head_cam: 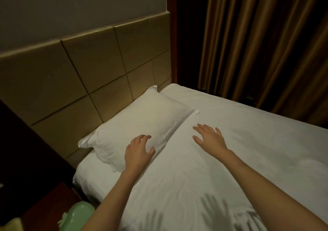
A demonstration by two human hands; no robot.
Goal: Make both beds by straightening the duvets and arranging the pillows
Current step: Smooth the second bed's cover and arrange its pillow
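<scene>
A white pillow [140,124] lies at the head of the bed against the padded headboard [74,81]. A white duvet [230,159] covers the bed below it, its top edge running along the pillow's side. My left hand [137,152] hovers over or rests on the pillow's near corner with its fingers loosely bent, holding nothing. My right hand [209,138] is spread flat, palm down, on or just above the duvet beside the pillow. Only one bed is in view.
Brown curtains [266,44] hang along the far side of the bed. A dark wooden bedside unit [46,200] stands at the lower left, with a pale green plastic object [78,214] at its near edge. Grey wall rises above the headboard.
</scene>
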